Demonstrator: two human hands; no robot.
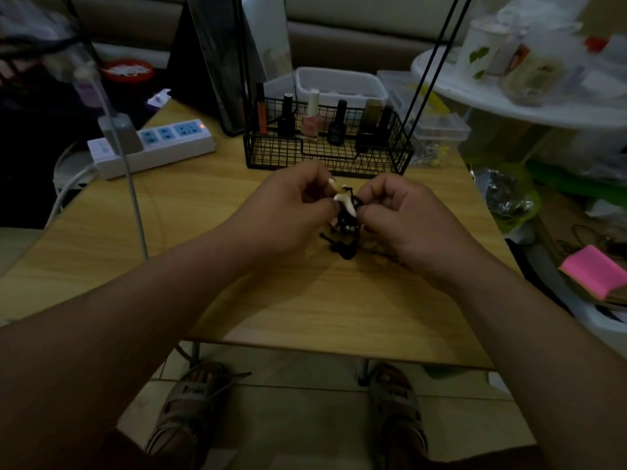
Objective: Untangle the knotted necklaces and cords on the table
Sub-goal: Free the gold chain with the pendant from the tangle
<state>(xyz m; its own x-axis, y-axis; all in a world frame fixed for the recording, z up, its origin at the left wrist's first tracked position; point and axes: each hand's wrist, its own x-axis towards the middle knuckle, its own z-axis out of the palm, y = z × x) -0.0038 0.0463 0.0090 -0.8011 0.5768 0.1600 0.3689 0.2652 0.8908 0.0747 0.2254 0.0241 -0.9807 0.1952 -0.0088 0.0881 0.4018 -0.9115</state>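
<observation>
1. Two bare forearms [135,334] reach in from the near edge, above sandalled feet [190,401] on the tiled floor.
2. The left hand [288,205] has its fingers curled and pinches a white tooth-shaped pendant [346,202] between thumb and fingertips.
3. The right hand [403,212], also curled, pinches the dark knotted cord [346,232] just beside the pendant.
4. The tangle hangs between the hands, and its lower loops reach the desk [271,317] near its middle.
5. Beyond the hands stands a black wire basket [325,157] holding nail polish bottles [310,125].
6. A white power strip [152,144] lies at the far left.
</observation>
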